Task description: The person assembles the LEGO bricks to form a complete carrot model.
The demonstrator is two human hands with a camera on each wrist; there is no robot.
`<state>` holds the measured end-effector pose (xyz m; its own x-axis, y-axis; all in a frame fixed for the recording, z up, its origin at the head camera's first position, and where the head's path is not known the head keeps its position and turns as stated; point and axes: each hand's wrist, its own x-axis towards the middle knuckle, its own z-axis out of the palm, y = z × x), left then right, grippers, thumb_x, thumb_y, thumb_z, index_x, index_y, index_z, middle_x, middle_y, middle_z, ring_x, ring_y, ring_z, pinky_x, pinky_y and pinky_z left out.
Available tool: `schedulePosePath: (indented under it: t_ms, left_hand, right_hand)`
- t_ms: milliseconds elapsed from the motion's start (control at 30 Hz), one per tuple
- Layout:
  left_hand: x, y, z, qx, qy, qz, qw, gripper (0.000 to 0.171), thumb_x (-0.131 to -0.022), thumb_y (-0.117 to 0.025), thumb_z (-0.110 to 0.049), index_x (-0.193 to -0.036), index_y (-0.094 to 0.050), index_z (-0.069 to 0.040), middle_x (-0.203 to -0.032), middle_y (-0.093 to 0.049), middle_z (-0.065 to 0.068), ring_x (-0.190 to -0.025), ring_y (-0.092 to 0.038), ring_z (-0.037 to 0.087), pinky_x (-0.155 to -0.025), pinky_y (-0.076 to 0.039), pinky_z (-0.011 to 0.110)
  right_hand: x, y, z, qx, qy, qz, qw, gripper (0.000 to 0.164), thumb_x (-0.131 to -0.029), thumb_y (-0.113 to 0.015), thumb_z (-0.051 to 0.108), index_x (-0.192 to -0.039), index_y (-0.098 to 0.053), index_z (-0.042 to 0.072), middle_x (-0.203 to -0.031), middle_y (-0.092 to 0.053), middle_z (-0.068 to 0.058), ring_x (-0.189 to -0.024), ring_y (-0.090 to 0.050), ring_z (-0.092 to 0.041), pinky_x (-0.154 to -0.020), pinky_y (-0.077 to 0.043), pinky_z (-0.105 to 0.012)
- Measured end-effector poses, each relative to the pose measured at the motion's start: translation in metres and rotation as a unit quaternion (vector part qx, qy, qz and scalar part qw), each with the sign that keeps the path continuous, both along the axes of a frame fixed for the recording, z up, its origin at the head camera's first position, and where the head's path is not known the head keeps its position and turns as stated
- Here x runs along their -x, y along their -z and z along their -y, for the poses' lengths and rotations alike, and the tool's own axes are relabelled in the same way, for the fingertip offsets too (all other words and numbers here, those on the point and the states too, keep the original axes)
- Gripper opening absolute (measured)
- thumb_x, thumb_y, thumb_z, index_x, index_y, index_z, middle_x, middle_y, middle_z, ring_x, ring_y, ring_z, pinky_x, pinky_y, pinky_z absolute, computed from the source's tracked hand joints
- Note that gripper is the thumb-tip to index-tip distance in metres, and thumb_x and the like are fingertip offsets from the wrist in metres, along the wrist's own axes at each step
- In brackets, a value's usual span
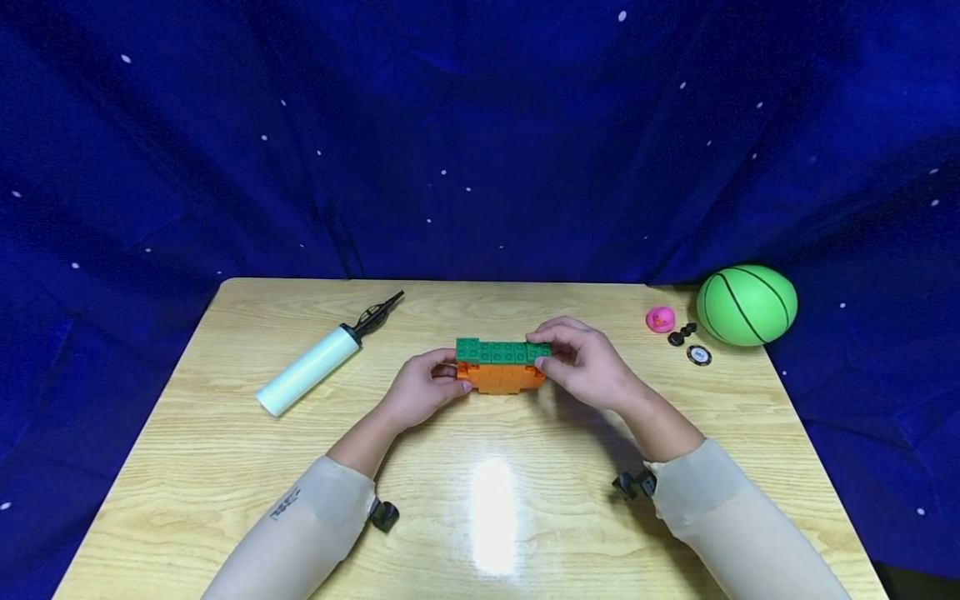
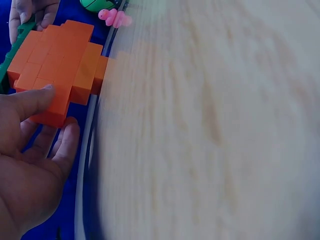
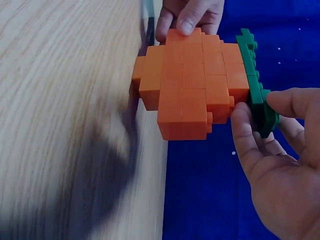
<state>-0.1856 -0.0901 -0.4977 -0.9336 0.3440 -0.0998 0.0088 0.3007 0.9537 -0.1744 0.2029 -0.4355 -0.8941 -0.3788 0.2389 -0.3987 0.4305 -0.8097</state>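
Between the hands is a block model of stepped orange toy bricks (image 1: 501, 380), topped by a row of green studded bricks (image 1: 498, 352). My left hand (image 1: 416, 392) grips the orange part at its left end, thumb on the near face and fingers curled behind, as the left wrist view shows. At the other end, my right hand (image 1: 588, 362) pinches the green row between thumb and fingers. In the right wrist view the orange body (image 3: 192, 75) narrows in steps toward the tabletop, and one fingertip lies against the underside of the green bricks (image 3: 257, 95).
To the left lies a hand air pump (image 1: 311, 367) with a black nozzle. At the back right are a green ball (image 1: 747, 306), a pink rubber duck (image 1: 661, 319), small black pieces (image 1: 677, 338) and a poker chip (image 1: 699, 355). A blue curtain (image 1: 480, 150) hangs behind the wooden table (image 1: 420, 517).
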Motion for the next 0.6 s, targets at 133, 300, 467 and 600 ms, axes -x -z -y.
schedulePosePath:
  t_ms: [133,300,467,600]
  left_hand:
    - [0.0005,0.0009,-0.0003,0.004,-0.004,-0.006,1.0000,0.047,-0.090,-0.081,-0.009,-0.135,-0.067,-0.006,-0.121,-0.070,0.008,-0.109,-0.067,0.023,-0.091,-0.057,0.034]
    - [-0.0001,0.0020,-0.0007,0.008,-0.007,-0.010,0.9999,0.047,-0.090,-0.081,-0.010,-0.135,-0.068,-0.007,-0.120,-0.071,0.008,-0.109,-0.068,0.023,-0.091,-0.057,0.034]
    - [-0.0008,0.0012,-0.0015,0.012,-0.007,-0.013,0.9998,0.048,-0.090,-0.082,-0.010,-0.135,-0.068,-0.006,-0.122,-0.070,0.008,-0.110,-0.067,0.023,-0.092,-0.057,0.034]
    - [-0.0019,0.0020,-0.0011,0.009,-0.009,-0.010,0.9999,0.048,-0.090,-0.082,-0.010,-0.135,-0.067,-0.005,-0.122,-0.070,0.008,-0.108,-0.067,0.023,-0.090,-0.057,0.034]
  right_hand:
    - [-0.0006,0.0008,0.0012,0.013,0.003,0.013,1.000,0.030,-0.093,-0.073,0.000,-0.123,-0.073,0.001,-0.124,-0.064,-0.010,-0.103,-0.062,-0.023,-0.084,-0.053,-0.023]
    - [-0.0014,0.0015,0.0029,0.021,0.008,0.020,1.000,0.031,-0.092,-0.072,-0.002,-0.123,-0.073,0.000,-0.124,-0.064,-0.011,-0.107,-0.063,-0.025,-0.087,-0.054,-0.023]
    - [-0.0020,0.0025,0.0034,0.010,0.014,0.007,1.000,0.033,-0.091,-0.072,-0.002,-0.123,-0.073,0.001,-0.125,-0.064,-0.010,-0.103,-0.062,-0.023,-0.084,-0.053,-0.022]
    - [-0.0020,0.0042,0.0032,-0.008,0.012,-0.015,1.000,0.038,-0.091,-0.074,0.001,-0.129,-0.071,0.005,-0.131,-0.062,-0.009,-0.098,-0.061,-0.021,-0.082,-0.055,-0.028]
